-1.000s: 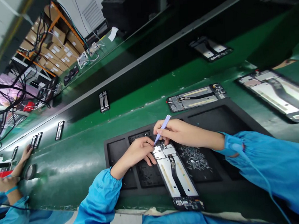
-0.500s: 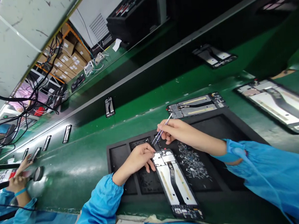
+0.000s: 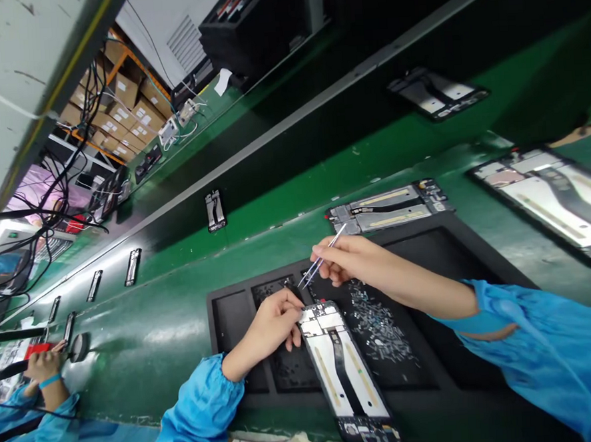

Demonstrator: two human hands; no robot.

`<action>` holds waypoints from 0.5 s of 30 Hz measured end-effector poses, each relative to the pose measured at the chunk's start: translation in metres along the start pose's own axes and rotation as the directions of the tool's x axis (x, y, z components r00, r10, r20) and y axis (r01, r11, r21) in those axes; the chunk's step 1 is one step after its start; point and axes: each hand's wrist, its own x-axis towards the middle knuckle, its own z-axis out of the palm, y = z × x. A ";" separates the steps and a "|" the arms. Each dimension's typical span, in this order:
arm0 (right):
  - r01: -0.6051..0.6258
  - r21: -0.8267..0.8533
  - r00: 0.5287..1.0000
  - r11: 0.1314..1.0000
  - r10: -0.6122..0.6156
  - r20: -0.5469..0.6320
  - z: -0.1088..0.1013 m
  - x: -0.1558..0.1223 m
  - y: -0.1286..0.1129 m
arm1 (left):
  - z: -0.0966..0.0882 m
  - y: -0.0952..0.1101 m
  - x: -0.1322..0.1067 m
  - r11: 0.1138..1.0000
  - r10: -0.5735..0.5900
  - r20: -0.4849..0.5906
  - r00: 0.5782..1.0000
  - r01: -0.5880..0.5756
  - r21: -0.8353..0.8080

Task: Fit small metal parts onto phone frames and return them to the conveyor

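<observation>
An opened phone frame [image 3: 345, 371] lies on a black compartment tray [image 3: 230, 305] in front of me. My left hand [image 3: 275, 319] rests on the frame's top left corner, fingers curled and pinched against its edge. My right hand [image 3: 342, 258] hovers just above and behind the frame, closed on thin metal tweezers [image 3: 322, 263] whose tips point down toward the frame's top end. Several small metal parts [image 3: 382, 322] lie scattered in the tray compartment to the right of the frame. Both my sleeves are blue.
More opened phone frames [image 3: 389, 205] lie on the green conveyor belt [image 3: 146, 323], one large at the far right [image 3: 549, 195]. Small phones [image 3: 215, 209] ride the far belt. A co-worker's hand [image 3: 44, 363] in a blue sleeve works at the left. Cardboard boxes [image 3: 113, 112] stack behind.
One second ago my right hand pressed a pale purple tool on the frame's top; now it holds metal tweezers, lifted slightly off the frame. My left hand stayed at the corner.
</observation>
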 end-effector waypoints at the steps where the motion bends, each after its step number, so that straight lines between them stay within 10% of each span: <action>1: -0.009 0.001 1.000 1.000 0.009 -0.012 0.000 -0.001 -0.002 | 0.000 0.000 0.000 1.000 0.000 0.000 1.000 0.000 0.006; 15: -0.052 0.095 0.999 0.994 0.052 0.009 0.002 0.022 0.037 | 0.002 -0.001 -0.004 0.980 0.026 0.011 1.000 -0.027 0.195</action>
